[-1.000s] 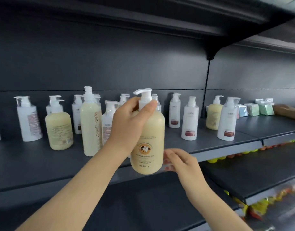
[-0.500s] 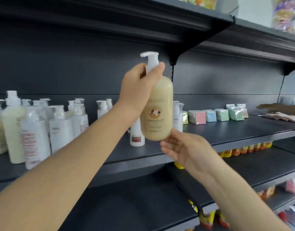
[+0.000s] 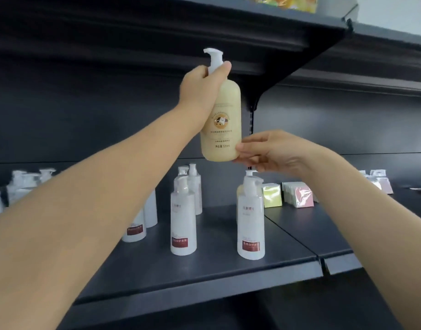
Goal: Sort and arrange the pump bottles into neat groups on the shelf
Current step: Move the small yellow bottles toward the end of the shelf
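We hold the cream pump bottle (image 3: 225, 120) upright, long axis vertical, well above the shelf (image 3: 204, 270); our left hand (image 3: 201, 85) wraps its neck in a closed grip, our right hand (image 3: 272, 153) pinches its base.

Cream pump bottle (image 3: 220, 120), upright, above shelf (image 3: 204, 277)

Both bare, a person's left hand (image 3: 200, 89) and right hand (image 3: 276, 153) are seen from a head-worn camera. The left forearm (image 3: 97, 210) is uncovered from the wrist to the frame's edge. It is smooth and slender at the wrist and looms broad in the foreground under the wide-angle lens. The right forearm (image 3: 371, 222) is likewise uncovered along all its visible length. The fingers (image 3: 252, 160) are slim, and knuckles show faintly on the back of the right hand. Nail detail is too blurred to tell.
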Available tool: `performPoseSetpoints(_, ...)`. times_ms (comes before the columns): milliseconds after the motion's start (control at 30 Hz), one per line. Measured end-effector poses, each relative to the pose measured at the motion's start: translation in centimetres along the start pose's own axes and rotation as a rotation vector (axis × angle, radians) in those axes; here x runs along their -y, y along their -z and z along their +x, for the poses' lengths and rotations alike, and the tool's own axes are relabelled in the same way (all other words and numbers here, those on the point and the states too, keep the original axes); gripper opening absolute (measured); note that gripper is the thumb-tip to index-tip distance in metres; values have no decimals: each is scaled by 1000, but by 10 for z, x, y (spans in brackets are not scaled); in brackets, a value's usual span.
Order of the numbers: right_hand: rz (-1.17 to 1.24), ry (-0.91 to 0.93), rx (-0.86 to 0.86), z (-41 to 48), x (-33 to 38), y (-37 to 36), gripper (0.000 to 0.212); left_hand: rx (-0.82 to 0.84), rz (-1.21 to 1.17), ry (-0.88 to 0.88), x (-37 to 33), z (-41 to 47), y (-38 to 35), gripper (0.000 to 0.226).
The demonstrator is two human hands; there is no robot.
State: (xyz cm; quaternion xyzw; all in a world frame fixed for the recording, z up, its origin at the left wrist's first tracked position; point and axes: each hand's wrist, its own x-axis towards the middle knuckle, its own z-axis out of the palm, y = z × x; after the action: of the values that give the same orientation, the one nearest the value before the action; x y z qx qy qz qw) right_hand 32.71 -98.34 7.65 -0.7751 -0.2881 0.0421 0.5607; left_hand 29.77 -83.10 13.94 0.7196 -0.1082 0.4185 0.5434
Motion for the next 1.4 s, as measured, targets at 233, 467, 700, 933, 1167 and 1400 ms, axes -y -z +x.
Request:
performPoseSetpoints(233, -218, -29, 72, 110, -17, 41, 16, -2, -3, 69, 63, 76, -35, 29)
performPoseSetpoints(467, -347, -37, 139, 203, -70, 56, 24, 67, 92, 195, 144, 125, -62, 32)
performPoseSetpoints(700, -231, -210, 411, 260, -152, 59, 31, 227, 254, 336, 235, 129, -83, 46)
performPoseSetpoints(933, 13, -365, 566, 287, -227, 35, 93, 334, 370, 454, 288, 117, -100, 48)
performPoseSetpoints(1167, -45, -371, 581, 287, -260, 22, 67, 427, 413, 478, 314, 105, -100, 22)
performPoseSetpoints(1400, -220, -385, 535, 284, -269, 16, 109, 458, 384, 509, 319, 97, -89, 27)
